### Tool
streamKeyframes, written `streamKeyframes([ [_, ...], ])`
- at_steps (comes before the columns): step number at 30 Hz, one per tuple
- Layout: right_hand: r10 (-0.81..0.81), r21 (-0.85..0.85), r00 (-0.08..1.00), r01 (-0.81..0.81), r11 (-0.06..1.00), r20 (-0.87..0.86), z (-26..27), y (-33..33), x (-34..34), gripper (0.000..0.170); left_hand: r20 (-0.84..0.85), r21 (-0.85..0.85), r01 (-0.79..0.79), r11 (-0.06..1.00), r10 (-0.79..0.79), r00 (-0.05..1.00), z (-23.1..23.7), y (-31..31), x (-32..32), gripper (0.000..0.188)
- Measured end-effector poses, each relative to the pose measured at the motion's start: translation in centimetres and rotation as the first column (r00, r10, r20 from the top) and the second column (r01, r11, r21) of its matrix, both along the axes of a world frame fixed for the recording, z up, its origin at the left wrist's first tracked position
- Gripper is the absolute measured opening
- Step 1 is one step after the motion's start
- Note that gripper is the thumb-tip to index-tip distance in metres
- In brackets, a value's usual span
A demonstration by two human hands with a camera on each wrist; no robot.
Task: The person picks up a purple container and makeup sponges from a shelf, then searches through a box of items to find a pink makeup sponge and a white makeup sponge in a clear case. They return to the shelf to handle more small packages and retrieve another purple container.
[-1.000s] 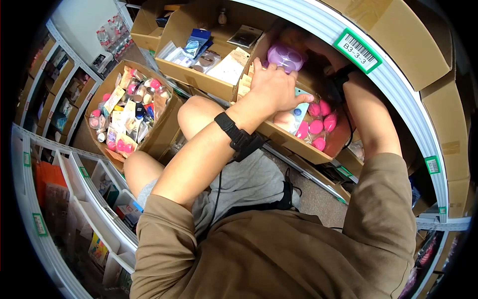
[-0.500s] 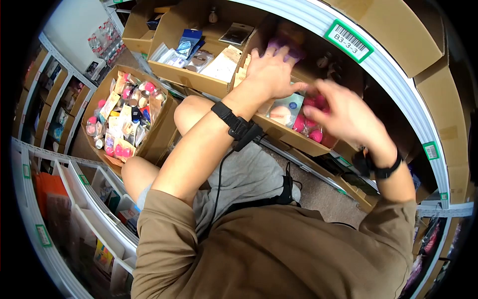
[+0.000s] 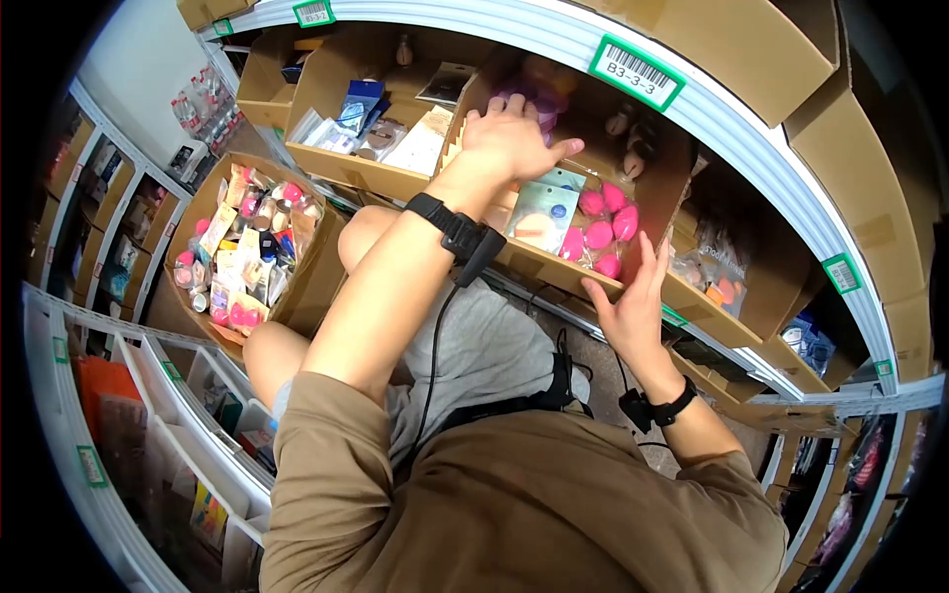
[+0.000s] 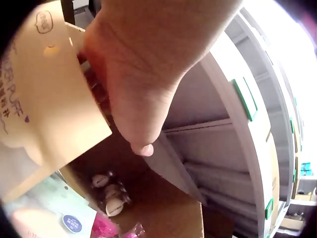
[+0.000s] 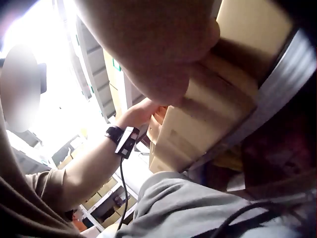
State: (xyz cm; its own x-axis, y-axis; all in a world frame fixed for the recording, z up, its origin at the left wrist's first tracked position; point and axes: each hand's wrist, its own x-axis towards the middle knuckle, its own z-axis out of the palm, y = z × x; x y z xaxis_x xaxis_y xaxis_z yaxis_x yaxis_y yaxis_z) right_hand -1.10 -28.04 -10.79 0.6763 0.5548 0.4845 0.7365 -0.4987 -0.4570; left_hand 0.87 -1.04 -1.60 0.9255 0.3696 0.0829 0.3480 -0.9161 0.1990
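My left hand (image 3: 509,140) reaches into a cardboard box (image 3: 542,263) on the shelf, fingers stretched over a purple item (image 3: 551,104) near the back, thumb out to the side. Close by lie a pale-blue puff packet (image 3: 539,219) and several pink makeup sponges (image 3: 599,234). A tan card (image 4: 54,104) with "PUFF" lettering stands beside the left wrist in its view. At the box's front right corner is my right hand (image 3: 633,308), fingers straight along the side and thumb at the front edge. In the right wrist view that hand (image 5: 148,54) overlaps the box wall.
A carton (image 3: 306,282) full of packaged sponges and cosmetics stands by my left knee. Neighbouring shelf boxes hold blue packets (image 3: 361,104) and bagged sponges (image 3: 727,282). The shelf beam with label B3-3-3 (image 3: 636,72) runs above the hands. White bins (image 3: 183,435) stand at left.
My right hand has come out from deep in the box area to its front right corner. The left hand stays over the purple item. The head view has shifted, showing more of the right-hand boxes.
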Motion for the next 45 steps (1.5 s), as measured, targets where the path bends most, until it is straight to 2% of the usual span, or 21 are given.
streamKeyframes([
  [2, -0.025, 0.007, 0.999, 0.025, 1.0, 0.046, -0.4, 0.5, 0.5, 0.101, 0.061, -0.035, -0.009, 0.999, 0.011, 0.998, -0.3, 0.6, -0.2, 0.096],
  [4, -0.082, -0.066, 0.99, 0.09, 0.994, 0.118, -0.6, 0.8, 0.8, 0.098, 0.22, -0.006, 0.031, 1.0, -0.028, 0.975, -0.4, 0.8, -1.6, 0.09],
  [5, -0.08, -0.063, 0.99, 0.088, 0.994, 0.116, -0.4, 0.9, 1.0, 0.098, 0.218, -0.003, 0.029, 1.0, -0.027, 0.976, -0.5, 1.0, -2.3, 0.09],
  [7, -0.082, -0.059, 0.962, 0.101, 0.993, 0.26, 0.4, 1.1, 1.5, 0.094, 0.409, -0.059, 0.13, 0.99, -0.095, 0.907, -0.8, 1.4, -4.0, 0.08],
  [8, -0.08, -0.058, 0.963, 0.099, 0.993, 0.258, 0.7, 1.4, 1.6, 0.094, 0.408, -0.059, 0.128, 0.99, -0.093, 0.908, -0.9, 1.6, -5.0, 0.08],
  [11, -0.1, -0.083, 0.941, 0.134, 0.987, 0.322, 1.0, 2.2, 2.1, 0.078, 0.634, -0.143, 0.232, 0.962, -0.091, 0.768, -0.5, 1.9, -8.3, 0.059],
  [12, -0.099, -0.084, 0.942, 0.133, 0.988, 0.322, 1.2, 2.5, 2.4, 0.078, 0.634, -0.143, 0.231, 0.962, -0.09, 0.768, -0.4, 2.1, -9.5, 0.059],
  [14, -0.089, -0.145, 0.934, 0.147, 0.978, 0.346, 1.7, 3.1, 3.2, 0.073, 0.731, -0.274, 0.266, 0.924, 0.02, 0.682, -0.1, 2.6, -11.5, 0.05],
  [16, -0.105, -0.129, 0.927, 0.161, 0.979, 0.361, 1.5, 3.7, 4.3, 0.069, 0.785, -0.449, 0.345, 0.824, 0.18, 0.593, -0.4, 3.6, -13.2, 0.041],
  [18, -0.154, -0.164, 0.893, 0.243, 0.956, 0.423, 1.4, 4.2, 5.5, 0.068, 0.827, -0.448, 0.349, 0.823, 0.233, 0.512, 0.3, 4.7, -15.4, 0.035],
  [20, -0.168, -0.182, 0.893, 0.263, 0.947, 0.419, 1.7, 4.4, 5.8, 0.067, 0.813, -0.551, 0.345, 0.76, 0.395, 0.427, 1.4, 5.6, -17.7, 0.03],
  [21, -0.165, -0.211, 0.894, 0.272, 0.939, 0.417, 2.0, 4.5, 5.8, 0.067, 0.833, -0.535, 0.328, 0.779, 0.419, 0.362, 1.8, 6.1, -18.6, 0.031],
  [24, -0.149, -0.256, 0.882, 0.286, 0.924, 0.446, 3.0, 5.1, 4.9, 0.064, 0.802, -0.597, 0.359, 0.717, 0.54, 0.256, 2.6, 8.5, -22.2, 0.038],
  [27, 0.045, -0.22, 0.91, 0.052, 0.974, 0.411, 5.0, 7.3, 2.4, 0.056, 0.787, -0.589, 0.415, 0.693, 0.609, 0.1, 2.6, 10.8, -25.7, 0.038],
  [30, 0.237, -0.212, 0.909, -0.171, 0.962, 0.343, 6.0, 11.5, -0.9, 0.045, 0.723, -0.633, 0.389, 0.669, 0.691, -0.012, 1.7, 13.2, -29.5, 0.04],
  [32, 0.376, -0.151, 0.885, -0.346, 0.926, 0.275, 6.4, 15.4, -3.1, 0.039, 0.686, -0.651, 0.403, 0.643, 0.726, -0.05, 0.2, 15.1, -32.2, 0.04],
  [34, 0.546, -0.137, 0.805, -0.528, 0.838, 0.232, 6.0, 20.0, -4.4, 0.035, 0.659, -0.672, 0.375, 0.639, 0.747, -0.091, -1.5, 16.7, -34.8, 0.039],
  [35, 0.59, -0.177, 0.763, -0.563, 0.807, 0.263, 5.6, 22.8, -4.7, 0.033, 0.644, -0.678, 0.363, 0.639, 0.755, -0.124, -2.4, 17.3, -35.8, 0.037],
  [40, 0.651, -0.37, 0.7, -0.545, 0.752, 0.292, 1.5, 32.8, -5.7, 0.039, 0.579, -0.73, 0.289, 0.619, 0.785, -0.218, -5.4, 19.2, -38.7, 0.031],
  [44, 0.622, -0.459, 0.715, -0.458, 0.761, 0.318, -0.3, 36.3, -5.8, 0.051, 0.539, -0.771, 0.239, 0.591, 0.804, -0.251, -6.6, 20.2, -39.7, 0.033],
  [45, 0.635, -0.469, 0.688, -0.458, 0.755, 0.351, -0.4, 36.9, -5.4, 0.056, 0.533, -0.777, 0.217, 0.59, 0.802, -0.27, -6.6, 20.4, -39.9, 0.033],
])
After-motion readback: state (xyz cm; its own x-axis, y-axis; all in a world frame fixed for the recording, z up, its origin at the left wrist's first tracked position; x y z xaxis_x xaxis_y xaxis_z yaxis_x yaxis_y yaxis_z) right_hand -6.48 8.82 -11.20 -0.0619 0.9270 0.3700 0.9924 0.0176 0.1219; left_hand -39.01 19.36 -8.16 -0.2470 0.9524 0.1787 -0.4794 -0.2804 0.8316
